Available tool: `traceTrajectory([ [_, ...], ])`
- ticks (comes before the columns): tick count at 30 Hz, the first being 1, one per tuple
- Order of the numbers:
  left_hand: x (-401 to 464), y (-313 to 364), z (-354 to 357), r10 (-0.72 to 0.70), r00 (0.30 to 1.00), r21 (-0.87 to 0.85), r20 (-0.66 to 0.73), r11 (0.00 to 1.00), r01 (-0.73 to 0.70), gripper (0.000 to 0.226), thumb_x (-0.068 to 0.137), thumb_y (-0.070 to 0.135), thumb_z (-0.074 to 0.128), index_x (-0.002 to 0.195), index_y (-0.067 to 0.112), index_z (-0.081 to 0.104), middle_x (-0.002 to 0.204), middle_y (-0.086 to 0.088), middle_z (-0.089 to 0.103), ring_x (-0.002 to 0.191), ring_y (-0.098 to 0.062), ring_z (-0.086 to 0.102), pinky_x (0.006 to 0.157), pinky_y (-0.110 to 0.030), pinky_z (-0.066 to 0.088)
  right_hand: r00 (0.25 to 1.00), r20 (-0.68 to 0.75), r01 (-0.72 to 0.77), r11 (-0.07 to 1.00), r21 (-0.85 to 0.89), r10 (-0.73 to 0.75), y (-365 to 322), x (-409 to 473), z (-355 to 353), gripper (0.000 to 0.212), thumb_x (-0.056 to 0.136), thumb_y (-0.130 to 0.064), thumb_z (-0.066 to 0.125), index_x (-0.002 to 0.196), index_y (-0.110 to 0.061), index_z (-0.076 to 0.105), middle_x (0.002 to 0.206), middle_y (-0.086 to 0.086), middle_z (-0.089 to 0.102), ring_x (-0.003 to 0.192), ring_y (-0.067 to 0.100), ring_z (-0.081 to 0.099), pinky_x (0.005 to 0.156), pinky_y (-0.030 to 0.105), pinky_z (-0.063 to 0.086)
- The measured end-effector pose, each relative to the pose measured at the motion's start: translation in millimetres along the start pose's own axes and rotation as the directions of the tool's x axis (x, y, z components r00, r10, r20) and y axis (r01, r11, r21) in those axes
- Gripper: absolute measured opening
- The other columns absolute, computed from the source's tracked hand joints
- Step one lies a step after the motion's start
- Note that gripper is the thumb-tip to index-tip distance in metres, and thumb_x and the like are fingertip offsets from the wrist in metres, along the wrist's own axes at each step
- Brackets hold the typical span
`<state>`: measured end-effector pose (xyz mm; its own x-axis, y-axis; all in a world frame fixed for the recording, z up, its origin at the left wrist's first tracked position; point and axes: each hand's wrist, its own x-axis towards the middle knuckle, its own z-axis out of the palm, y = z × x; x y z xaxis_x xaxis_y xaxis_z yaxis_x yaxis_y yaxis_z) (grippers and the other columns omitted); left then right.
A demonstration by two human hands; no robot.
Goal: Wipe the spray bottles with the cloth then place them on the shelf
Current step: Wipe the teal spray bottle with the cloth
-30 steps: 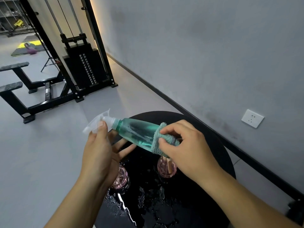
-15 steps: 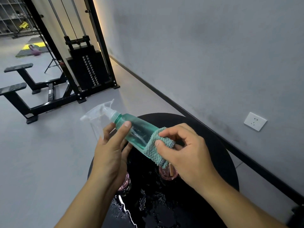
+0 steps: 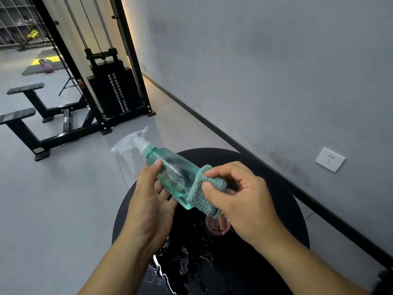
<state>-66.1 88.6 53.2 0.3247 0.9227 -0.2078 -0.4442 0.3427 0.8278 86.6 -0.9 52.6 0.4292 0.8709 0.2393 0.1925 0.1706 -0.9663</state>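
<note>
You're mid-wipe on the bottle (image 3: 170, 175), centre of frame, held tilted in the air with its clear trigger head up-left and base down-right. Your left hand (image 3: 150, 201) holds it near the neck, thumb over the top, fingers curled underneath. Your right hand (image 3: 240, 199) pinches the cloth (image 3: 203, 193) between thumb and forefinger, wrapped over the base end. Droplets show on the bottle's side, so wiping looks unfinished; next you likely run the cloth up toward the neck, turning the bottle with the left hand, then carry it to the shelf. No shelf near you; only a wire rack (image 3: 14, 20) far upper left, can't tell if that's it. Below your hands: black round table (image 3: 276, 177), wet with puddles at bottom centre. A pink bottle (image 3: 218, 225) stands just under your right hand, partly hidden, and may need wiping too. Cable machine (image 3: 110, 88) and bench (image 3: 32, 111) stand upper left, wall socket (image 3: 330, 159) right
</note>
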Motion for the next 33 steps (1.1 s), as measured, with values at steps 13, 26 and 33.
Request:
traceTrajectory([
  [13,6.2,-1.2,-15.7,-0.060,0.979,0.215,0.193,0.976,0.017,0.039,0.102,0.032,0.069,0.136,0.014,0.064,0.133,-0.015,0.073,0.120,-0.038,0.072,0.085,-0.064,0.061,0.991,-0.129,0.028,0.999,-0.024,-0.030,-3.6,17.5,-25.1,0.017,0.088,-0.019,0.081,0.097,-0.033,0.079,0.103,-0.011,0.077,0.097,0.006,0.073,0.084,0.026,0.061],
  [26,-2.0,-12.5,-14.0,-0.147,0.923,0.447,0.356,0.894,-0.030,0.041,0.092,0.037,0.069,0.133,0.030,0.071,0.133,-0.009,0.074,0.119,-0.035,0.073,0.100,-0.066,0.056,1.000,-0.010,-0.013,0.991,-0.136,0.012,4.7,25.5,-20.1,0.015,0.088,-0.022,0.080,0.102,-0.030,0.080,0.104,-0.014,0.076,0.099,0.004,0.072,0.089,0.035,0.061],
  [33,-5.3,-14.0,-7.8,-0.186,0.910,0.421,0.370,0.907,0.015,0.038,0.094,0.037,0.067,0.131,0.031,0.073,0.131,-0.010,0.075,0.115,-0.034,0.075,0.088,-0.055,0.062,1.000,-0.017,0.007,0.995,-0.100,-0.009,0.5,23.7,-25.1,0.014,0.090,-0.020,0.080,0.101,-0.029,0.080,0.102,-0.013,0.077,0.096,0.004,0.074,0.085,0.033,0.062],
])
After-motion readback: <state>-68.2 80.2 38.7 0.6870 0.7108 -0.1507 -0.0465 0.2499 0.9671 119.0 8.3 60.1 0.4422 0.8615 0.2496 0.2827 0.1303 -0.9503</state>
